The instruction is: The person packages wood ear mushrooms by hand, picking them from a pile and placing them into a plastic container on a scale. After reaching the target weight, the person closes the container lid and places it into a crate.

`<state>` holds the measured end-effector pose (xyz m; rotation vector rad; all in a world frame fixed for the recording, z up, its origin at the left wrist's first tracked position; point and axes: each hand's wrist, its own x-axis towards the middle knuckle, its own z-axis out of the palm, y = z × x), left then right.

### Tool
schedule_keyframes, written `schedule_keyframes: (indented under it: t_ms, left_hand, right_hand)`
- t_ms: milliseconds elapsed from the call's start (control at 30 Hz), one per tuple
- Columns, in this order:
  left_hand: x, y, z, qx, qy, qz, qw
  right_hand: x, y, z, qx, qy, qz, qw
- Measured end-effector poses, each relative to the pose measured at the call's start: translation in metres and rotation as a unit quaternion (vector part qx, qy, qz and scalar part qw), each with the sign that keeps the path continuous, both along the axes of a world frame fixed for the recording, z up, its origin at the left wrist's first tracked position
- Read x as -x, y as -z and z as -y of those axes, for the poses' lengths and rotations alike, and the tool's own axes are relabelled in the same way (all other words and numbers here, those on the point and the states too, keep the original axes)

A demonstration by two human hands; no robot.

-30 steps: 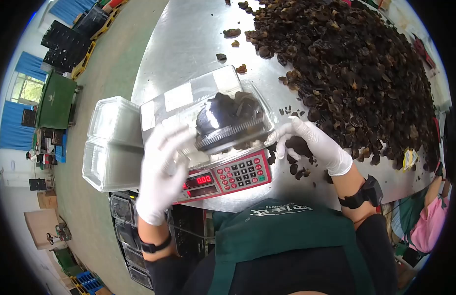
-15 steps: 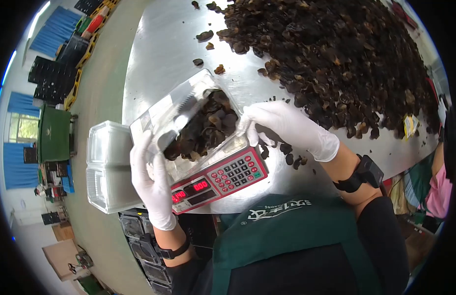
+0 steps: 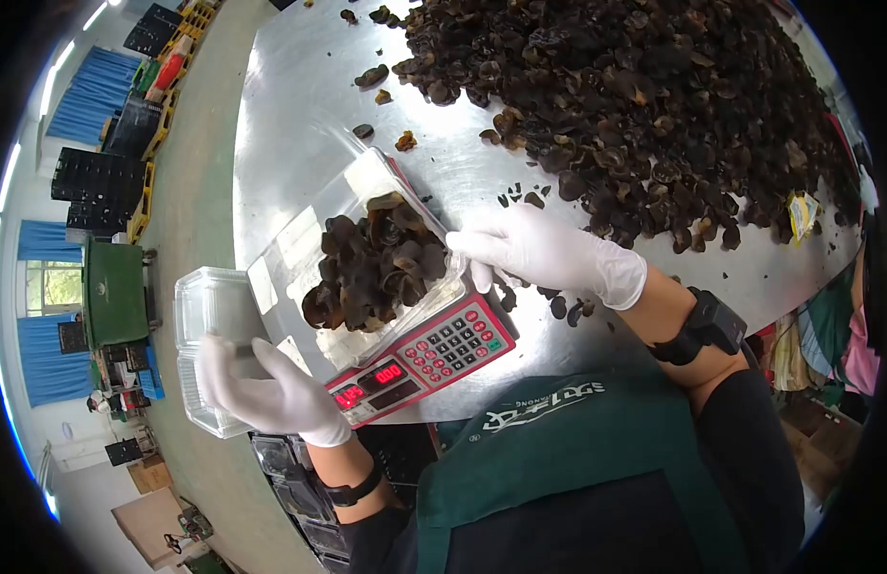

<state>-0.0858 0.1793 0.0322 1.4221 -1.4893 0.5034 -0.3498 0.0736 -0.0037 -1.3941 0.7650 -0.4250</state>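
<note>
Dark wood ear mushrooms [image 3: 381, 258] lie heaped in a clear plastic box [image 3: 288, 251] on a red-and-white digital scale [image 3: 453, 344]. The red display shows 0.00 in one window; the other is hard to read. My right hand [image 3: 549, 251], in a white glove, pinches the box's right edge between thumb and fingers. Away from the box, my gloved left hand [image 3: 276, 390] has its thumb and fingers apart with nothing seen between them. It is in front of stacked clear plastic boxes [image 3: 214, 297] at the table's left edge, partly covering them.
A large pile of wood ear mushrooms [image 3: 635, 115] covers the far right of the metal table [image 3: 300, 105], with loose pieces around it. A small yellow-and-white packet [image 3: 801, 216] lies at its edge. Black crates [image 3: 300, 488] stand below the table; a green bin [image 3: 116, 292] is across the floor.
My left hand has let go of the clear box and moved left and down toward the stacked boxes. The box's plastic sits lower around the mushrooms. My right hand stays at its edge.
</note>
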Motion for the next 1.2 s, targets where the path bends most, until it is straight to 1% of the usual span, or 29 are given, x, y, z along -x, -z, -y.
schedule_keyframes:
  t_ms: [33,67,100,133,167,200,233,267,300,400,433,500,533,567,600,633,667,700,767,800,833,867,900,967,1000,1033,1133,1200]
  left_hand:
    - [0.004,-0.005,0.002,0.044,0.036,0.119,0.991]
    - [0.013,-0.011,0.007,-0.017,0.095,0.152,0.984]
    - [0.032,-0.022,0.017,-0.104,0.104,0.187,0.971]
    - [0.046,-0.031,0.033,-0.179,0.134,0.225,0.948]
    - [0.050,-0.031,0.049,-0.236,0.183,0.222,0.928]
    - [0.053,-0.027,0.061,-0.262,0.202,0.263,0.906]
    - [0.053,-0.022,0.074,-0.300,0.200,0.313,0.879]
    - [0.052,-0.014,0.081,-0.319,0.212,0.307,0.871]
    - [0.051,-0.009,0.087,-0.338,0.226,0.301,0.863]
    - [0.051,-0.006,0.094,-0.324,0.222,0.285,0.874]
    - [0.049,-0.005,0.094,-0.323,0.220,0.287,0.875]
    - [0.042,-0.005,0.091,-0.280,0.238,0.152,0.917]
    - [0.040,-0.006,0.087,-0.252,0.236,0.097,0.933]
    - [0.038,-0.007,0.083,-0.249,0.231,0.101,0.935]
    - [0.036,-0.009,0.077,-0.240,0.229,0.043,0.942]
    - [0.035,-0.011,0.072,-0.230,0.227,-0.015,0.946]
    - [0.035,-0.013,0.068,-0.210,0.229,-0.029,0.950]
    - [0.034,-0.016,0.063,-0.207,0.226,-0.027,0.952]
    - [0.032,-0.018,0.052,-0.194,0.236,-0.006,0.952]
    - [0.034,-0.020,0.047,-0.193,0.233,-0.018,0.953]
    - [0.034,-0.022,0.041,-0.191,0.231,-0.020,0.954]
    - [0.033,-0.022,0.036,-0.194,0.230,-0.004,0.954]
    - [0.032,-0.022,0.031,-0.199,0.228,0.012,0.953]
    - [0.030,-0.021,0.021,-0.194,0.231,0.022,0.953]
    - [0.032,-0.021,0.015,-0.210,0.243,0.037,0.946]
    - [0.033,-0.020,0.008,-0.226,0.254,0.051,0.939]
    - [0.036,-0.009,-0.015,-0.287,0.285,0.083,0.911]
    - [0.042,-0.003,-0.029,-0.319,0.296,0.092,0.896]
  right_hand:
    - [0.000,0.004,0.000,0.026,-0.005,-0.037,0.999]
    - [0.000,0.003,-0.001,0.012,-0.005,-0.047,0.999]
    - [0.001,0.003,-0.003,0.011,-0.008,-0.050,0.999]
    - [0.002,0.001,-0.005,0.011,-0.001,-0.055,0.998]
    - [0.001,0.000,-0.006,0.011,0.005,-0.058,0.998]
    - [0.001,0.002,-0.006,0.013,0.000,-0.057,0.998]
    - [0.003,0.006,-0.005,0.040,-0.006,-0.073,0.997]
    - [0.005,0.008,-0.003,0.068,-0.009,-0.087,0.994]
    - [0.008,0.007,-0.003,0.072,-0.009,-0.085,0.994]
    - [0.017,0.004,-0.007,0.037,0.055,-0.081,0.995]
    - [0.018,0.000,-0.007,0.039,0.055,-0.079,0.995]
    - [0.019,-0.013,-0.007,0.068,0.098,-0.085,0.989]
    - [0.016,-0.022,-0.006,0.106,0.108,-0.070,0.986]
    - [0.008,-0.020,-0.005,0.110,0.105,-0.065,0.986]
    - [-0.001,-0.016,-0.004,0.246,0.143,0.000,0.959]
    - [-0.010,-0.017,-0.004,0.376,0.178,0.065,0.907]
    - [-0.016,-0.022,-0.006,0.406,0.179,0.058,0.894]
    - [-0.023,-0.029,-0.008,0.463,0.183,0.072,0.864]
    - [-0.037,-0.035,-0.009,0.536,0.185,0.103,0.817]
    - [-0.040,-0.037,-0.010,0.537,0.182,0.104,0.817]
    - [-0.042,-0.039,-0.012,0.565,0.165,0.087,0.804]
    - [-0.044,-0.040,-0.015,0.591,0.147,0.071,0.790]
    - [-0.043,-0.041,-0.019,0.592,0.144,0.071,0.790]
    - [-0.039,-0.042,-0.027,0.631,0.092,0.025,0.770]
    - [-0.036,-0.039,-0.031,0.650,0.076,0.022,0.755]
    - [-0.039,-0.031,-0.038,0.686,0.095,0.032,0.721]
    - [-0.028,-0.017,-0.064,0.675,0.051,0.000,0.736]
    - [-0.021,-0.011,-0.077,0.649,-0.030,-0.058,0.758]
